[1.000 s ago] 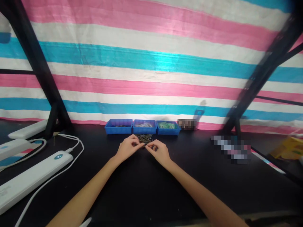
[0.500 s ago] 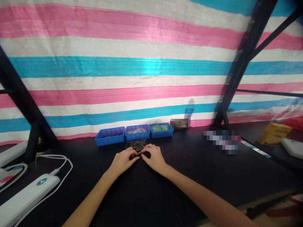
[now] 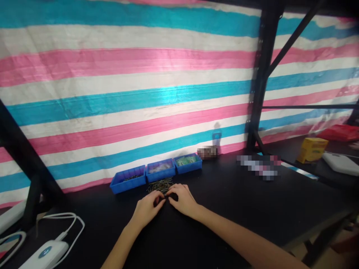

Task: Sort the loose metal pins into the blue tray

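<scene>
Just in front of a pile of long, thin metal pieces (image 3: 159, 184), like screws or nails, my two hands nearly meet at the fingertips. My left hand (image 3: 148, 208) is curled, its thumb and forefinger brought together in a pinch. Facing it, my right hand (image 3: 183, 200) is also bent into a pinch. Whatever sits between the fingertips is too small and dark to name. Behind the pile stand three blue bins in a row: the left bin (image 3: 127, 185) has dark thin pieces, the middle bin (image 3: 160, 175) clear or whitish packets, the right bin (image 3: 188, 168) green ones.
A white power strip (image 3: 53, 252) with a cable lies at the left on the black table (image 3: 238, 213). Blurred-out items (image 3: 259, 168) lie to the right. Beyond them are a yellow box (image 3: 312, 150) and a white device (image 3: 340, 163). A striped sheet (image 3: 140, 93) hangs behind.
The camera view has tilted and shifted, so the bins and hands appear lower. Both hands keep nearly the same pinched pose in front of the pile.
</scene>
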The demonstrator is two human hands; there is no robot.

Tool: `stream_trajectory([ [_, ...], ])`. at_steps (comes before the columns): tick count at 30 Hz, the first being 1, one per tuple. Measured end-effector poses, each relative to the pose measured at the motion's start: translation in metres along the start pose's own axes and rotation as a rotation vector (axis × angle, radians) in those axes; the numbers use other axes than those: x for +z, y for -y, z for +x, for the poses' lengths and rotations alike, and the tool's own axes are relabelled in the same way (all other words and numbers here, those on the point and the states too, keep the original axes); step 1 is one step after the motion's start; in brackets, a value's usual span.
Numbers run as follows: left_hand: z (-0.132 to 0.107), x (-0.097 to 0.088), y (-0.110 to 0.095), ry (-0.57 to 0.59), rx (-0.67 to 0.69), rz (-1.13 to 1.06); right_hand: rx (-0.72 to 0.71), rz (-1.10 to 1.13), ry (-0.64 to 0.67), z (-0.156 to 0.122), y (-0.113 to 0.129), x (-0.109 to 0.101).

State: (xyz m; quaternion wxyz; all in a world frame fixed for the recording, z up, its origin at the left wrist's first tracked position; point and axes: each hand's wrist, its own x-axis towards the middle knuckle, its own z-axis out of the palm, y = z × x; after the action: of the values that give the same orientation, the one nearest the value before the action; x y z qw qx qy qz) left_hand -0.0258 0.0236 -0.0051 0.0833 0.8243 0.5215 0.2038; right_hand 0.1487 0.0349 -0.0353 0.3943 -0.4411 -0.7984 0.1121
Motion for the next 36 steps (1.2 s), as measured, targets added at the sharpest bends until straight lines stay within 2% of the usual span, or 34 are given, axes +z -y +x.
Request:
stream_trajectory([
  [9,0.0006,0.0010,0.0008,0.007,-0.014,0.027,0.073,0.041,-0.036,-0.0005,-0.0040,0.0020],
  [30,0.0021,0.0056,0.0061,0.003,0.026,0.062,0.012,0.036,-0.007,0.0004,-0.0017,0.0002],
  [36,0.0022,0.0095,-0.0007,-0.090,-0.009,0.064,0.025,0.013,-0.027,0.0002,0.0002,-0.0021],
])
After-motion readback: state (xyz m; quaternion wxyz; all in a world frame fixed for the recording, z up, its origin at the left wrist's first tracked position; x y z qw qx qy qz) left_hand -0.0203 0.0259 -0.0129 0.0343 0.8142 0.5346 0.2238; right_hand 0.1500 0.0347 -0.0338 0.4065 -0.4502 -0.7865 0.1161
